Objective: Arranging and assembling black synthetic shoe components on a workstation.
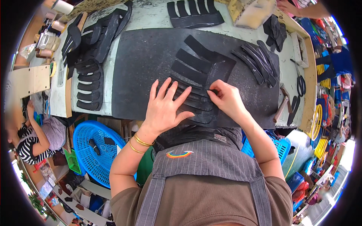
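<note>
Here, a black slotted cut piece (200, 81) lies on the dark mat (143, 60) near the bench's front edge. The left hand (164, 107) presses flat on its strips, fingers spread apart. The right hand (226, 98) pinches a strip's end, fingertips drawn together. Loose black strips (258, 62) lie to the right, with scissors (300, 81) and a hammer (282, 103) beyond. A blue basket (92, 150) sits below.

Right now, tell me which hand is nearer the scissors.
Right. The right hand lies on the slotted black piece, on the scissors' side; the left hand presses the same piece farther away.
</note>
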`<state>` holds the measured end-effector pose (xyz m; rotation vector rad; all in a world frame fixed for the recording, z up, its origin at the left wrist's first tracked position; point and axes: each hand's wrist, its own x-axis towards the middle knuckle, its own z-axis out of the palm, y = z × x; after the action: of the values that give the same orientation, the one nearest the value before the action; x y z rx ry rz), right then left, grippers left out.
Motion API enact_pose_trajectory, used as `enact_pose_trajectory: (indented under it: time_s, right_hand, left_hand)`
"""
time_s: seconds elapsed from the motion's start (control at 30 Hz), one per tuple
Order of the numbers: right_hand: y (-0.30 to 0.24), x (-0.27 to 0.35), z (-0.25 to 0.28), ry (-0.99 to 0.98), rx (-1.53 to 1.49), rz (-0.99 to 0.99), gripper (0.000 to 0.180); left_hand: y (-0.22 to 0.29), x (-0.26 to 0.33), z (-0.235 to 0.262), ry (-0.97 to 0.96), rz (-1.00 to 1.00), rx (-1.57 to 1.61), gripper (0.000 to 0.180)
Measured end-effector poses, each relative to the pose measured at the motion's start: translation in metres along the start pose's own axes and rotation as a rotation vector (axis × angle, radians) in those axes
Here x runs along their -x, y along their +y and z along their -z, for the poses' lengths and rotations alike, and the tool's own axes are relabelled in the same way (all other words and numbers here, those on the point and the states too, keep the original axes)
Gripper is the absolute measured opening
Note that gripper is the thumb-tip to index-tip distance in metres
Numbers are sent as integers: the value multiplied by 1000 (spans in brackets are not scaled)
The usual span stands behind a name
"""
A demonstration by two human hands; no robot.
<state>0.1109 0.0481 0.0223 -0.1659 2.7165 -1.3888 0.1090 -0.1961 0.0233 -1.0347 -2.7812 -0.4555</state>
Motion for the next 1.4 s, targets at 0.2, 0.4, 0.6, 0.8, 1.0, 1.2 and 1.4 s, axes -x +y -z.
enact_pose_trajectory:
  time_s: [0.2, 0.4, 0.6, 0.8, 1.0, 1.2, 1.4]
  right_hand:
    - [-5, 1, -6, 93, 449, 215, 16]
    - [55, -27, 70, 464, 838, 184, 14]
    - [61, -29, 76, 541, 658, 178, 21]
    - [-39, -17, 35, 33, -87, 40, 16]
    - [-12, -59, -17, -156, -104, 6, 17]
    - [-14, -67, -10, -288, -161, -211, 18]
    - [-11, -66, -9, -292, -179, -184, 14]
  left_hand:
    - [10, -1, -17, -8, 17, 316, 76]
    - [26, -9, -12, 3, -98, 64, 73]
    - [31, -6, -15, -22, -60, 68, 72]
    - [8, -9, -2, 63, -2, 100, 87]
    - [-10, -8, -12, 53, 12, 150, 82]
    - [-15, -6, -16, 118, 16, 219, 76]
    - [-15, -10, -14, 71, 9, 211, 75]
